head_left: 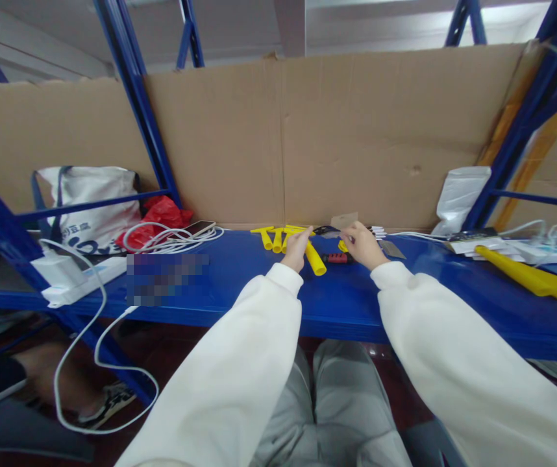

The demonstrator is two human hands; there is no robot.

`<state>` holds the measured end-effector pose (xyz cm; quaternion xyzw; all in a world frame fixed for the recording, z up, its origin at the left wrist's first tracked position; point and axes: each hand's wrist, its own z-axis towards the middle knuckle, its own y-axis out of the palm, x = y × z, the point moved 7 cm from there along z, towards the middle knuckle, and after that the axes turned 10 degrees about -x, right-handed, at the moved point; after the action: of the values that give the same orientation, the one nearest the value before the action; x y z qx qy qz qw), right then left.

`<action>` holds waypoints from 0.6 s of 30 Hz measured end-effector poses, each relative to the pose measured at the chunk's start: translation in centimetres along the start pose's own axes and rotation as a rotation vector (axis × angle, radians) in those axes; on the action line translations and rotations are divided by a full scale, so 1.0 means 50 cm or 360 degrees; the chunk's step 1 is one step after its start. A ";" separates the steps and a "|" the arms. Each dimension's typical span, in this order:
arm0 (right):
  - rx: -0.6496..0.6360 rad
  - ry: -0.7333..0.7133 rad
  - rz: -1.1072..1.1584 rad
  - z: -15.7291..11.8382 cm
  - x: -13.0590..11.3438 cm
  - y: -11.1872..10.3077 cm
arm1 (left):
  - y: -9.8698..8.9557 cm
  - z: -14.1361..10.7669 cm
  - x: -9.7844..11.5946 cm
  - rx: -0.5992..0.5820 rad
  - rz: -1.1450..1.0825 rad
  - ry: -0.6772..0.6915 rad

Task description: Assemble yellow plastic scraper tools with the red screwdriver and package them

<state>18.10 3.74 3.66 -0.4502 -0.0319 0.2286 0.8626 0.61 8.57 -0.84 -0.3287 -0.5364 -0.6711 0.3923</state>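
Note:
Both hands are over the blue shelf top. My left hand [298, 250] is beside several yellow tubes; the nearest yellow tube [315, 259] lies just right of it, and its fingers are too small to make out. My right hand [362, 245] has its thumb and fingers pinched together, at the edge of a thin, clear or greyish piece [332, 233]. A red and black object [338, 258] lies between the hands. Behind them is a small cardboard piece [345, 220]. A flat grey piece [392, 250] lies right of my right hand.
Left on the shelf are a white power strip [86, 280], coiled white cables [181, 239], a red bag [161, 213] and a cloth bag [96, 201]. A long yellow object [532, 275] lies right. Cardboard [356, 130] stands behind. Another person's leg [57, 379] shows lower left.

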 end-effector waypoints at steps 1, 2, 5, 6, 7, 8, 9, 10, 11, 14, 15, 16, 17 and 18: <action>-0.0041 -0.0033 -0.0135 -0.002 -0.017 0.001 | 0.002 0.001 0.000 -0.0028 0.0037 0.0024; -0.0095 -0.0041 -0.0268 -0.003 -0.033 0.004 | 0.005 0.001 -0.001 -0.0065 0.0082 0.0032; -0.0267 -0.0059 -0.0590 -0.004 -0.071 0.016 | 0.016 0.001 -0.004 -0.0191 0.0186 0.0037; -0.0295 -0.0091 -0.0655 -0.004 -0.082 0.019 | 0.020 0.000 -0.005 -0.0221 0.0210 0.0042; -0.0307 -0.0139 -0.0695 -0.004 -0.092 0.022 | 0.023 -0.001 -0.006 -0.0236 0.0234 0.0040; -0.0310 -0.0202 -0.0709 -0.004 -0.101 0.025 | 0.025 -0.002 -0.009 -0.0236 0.0255 0.0030; -0.0311 -0.0273 -0.0701 -0.005 -0.109 0.029 | 0.025 -0.003 -0.011 -0.0221 0.0267 0.0017; -0.0320 -0.0348 -0.0672 -0.007 -0.114 0.033 | 0.025 -0.004 -0.014 -0.0196 0.0270 0.0001; -0.0334 -0.0420 -0.0626 -0.008 -0.118 0.038 | 0.024 -0.005 -0.016 -0.0167 0.0263 -0.0014; -0.0348 -0.0599 -0.0430 -0.014 -0.125 0.048 | 0.021 -0.006 -0.019 -0.0093 0.0193 -0.0048; -0.0312 -0.0632 -0.0352 -0.016 -0.125 0.046 | 0.020 -0.005 -0.019 -0.0072 0.0171 -0.0062; -0.0254 -0.0646 -0.0271 -0.016 -0.123 0.042 | 0.019 -0.004 -0.018 -0.0057 0.0158 -0.0071; -0.0175 -0.0635 -0.0190 -0.016 -0.118 0.036 | 0.018 -0.003 -0.017 -0.0040 0.0144 -0.0079; -0.0085 -0.0599 -0.0110 -0.015 -0.110 0.028 | 0.016 -0.002 -0.017 -0.0015 0.0125 -0.0094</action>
<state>12.86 1.52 2.95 -0.4208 -0.2142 0.2780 0.8365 1.69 8.51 -1.23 -0.3709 -0.5314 -0.6477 0.4007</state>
